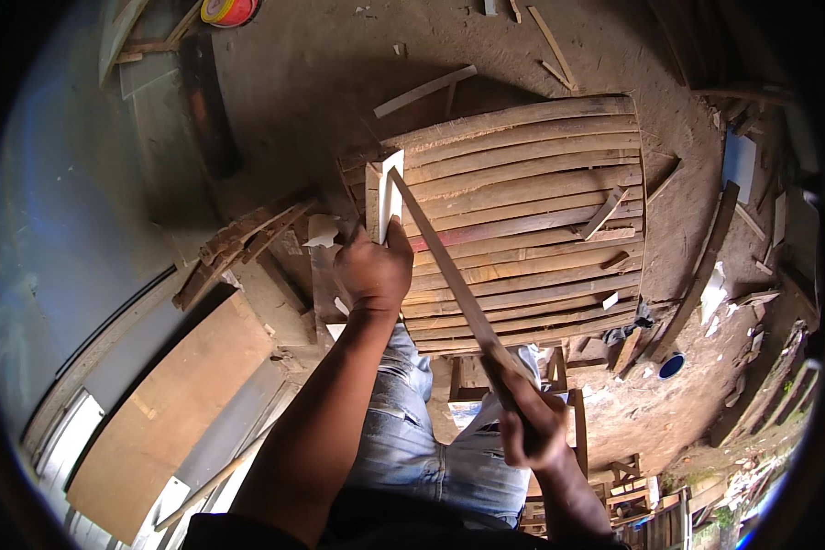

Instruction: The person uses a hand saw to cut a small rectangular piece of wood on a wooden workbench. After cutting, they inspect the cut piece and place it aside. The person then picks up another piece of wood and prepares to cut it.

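My left hand (376,268) is closed on the near end of a narrow white-faced strip of board (390,188), which lies along the left edge of a slatted wooden bench top (522,192). The thumb presses on the strip's face. In my right hand (533,423) is the dark handle of a long tapering hand saw (449,275); its teeth cannot be made out. The blade slants up and left over the slats, and its narrow tip meets the strip beyond my left hand. Some blur shows on the right hand.
Small wood offcuts (605,213) lie on the bench's right side. Scrap battens (426,92) litter the dirt floor beyond it. Stacked timber (238,243) and a brown panel (174,412) stand left. A blue round container (671,367) sits right; a red-yellow bucket (229,11) stands far left.
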Tool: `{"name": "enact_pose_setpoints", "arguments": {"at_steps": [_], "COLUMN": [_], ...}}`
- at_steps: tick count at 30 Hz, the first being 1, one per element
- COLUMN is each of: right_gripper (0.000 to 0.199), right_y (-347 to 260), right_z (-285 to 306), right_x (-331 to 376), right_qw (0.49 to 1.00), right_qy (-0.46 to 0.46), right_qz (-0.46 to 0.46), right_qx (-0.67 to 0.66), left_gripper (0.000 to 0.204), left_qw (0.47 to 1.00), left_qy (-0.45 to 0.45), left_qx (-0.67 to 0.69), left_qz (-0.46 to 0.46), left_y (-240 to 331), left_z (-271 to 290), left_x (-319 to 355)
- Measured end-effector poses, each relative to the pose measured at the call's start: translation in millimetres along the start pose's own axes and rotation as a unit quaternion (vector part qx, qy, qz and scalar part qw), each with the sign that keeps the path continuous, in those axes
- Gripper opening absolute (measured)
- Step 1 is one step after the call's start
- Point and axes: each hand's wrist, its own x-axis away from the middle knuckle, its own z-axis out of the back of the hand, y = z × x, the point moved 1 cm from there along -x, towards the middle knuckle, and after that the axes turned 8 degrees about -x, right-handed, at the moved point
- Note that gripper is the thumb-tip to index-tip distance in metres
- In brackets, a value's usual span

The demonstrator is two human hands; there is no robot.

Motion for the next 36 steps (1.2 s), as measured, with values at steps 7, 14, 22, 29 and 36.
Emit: {"name": "enact_pose_setpoints", "arguments": {"at_steps": [7, 14, 22, 29, 36], "right_gripper": [0.047, 0.048, 0.049, 0.049, 0.066], "right_y": [17, 31, -6, 42, 58], "right_z": [-39, -49, -6, -51, -45], "right_x": [-112, -72, -44, -126, -108], "right_qw": [0.997, 0.998, 0.997, 0.998, 0.991], "right_qy": [0.0, -0.015, -0.063, -0.059, -0.032], "right_qz": [0.074, -0.046, -0.005, -0.012, -0.116], "right_qx": [-0.025, 0.03, 0.041, -0.011, 0.06], "left_gripper": [0.014, 0.02, 0.027, 0.049, 0.046], "left_qw": [1.0, 1.0, 0.999, 0.995, 0.993], "left_qy": [0.011, 0.003, 0.007, -0.068, -0.06], "left_qx": [-0.006, -0.014, 0.042, 0.078, 0.1], "left_qz": [-0.013, -0.019, -0.013, 0.019, 0.034], "left_y": [13, 7, 7, 9, 10], "left_z": [7, 7, 5, 17, 16], "left_x": [4, 2, 6, 6, 4]}}
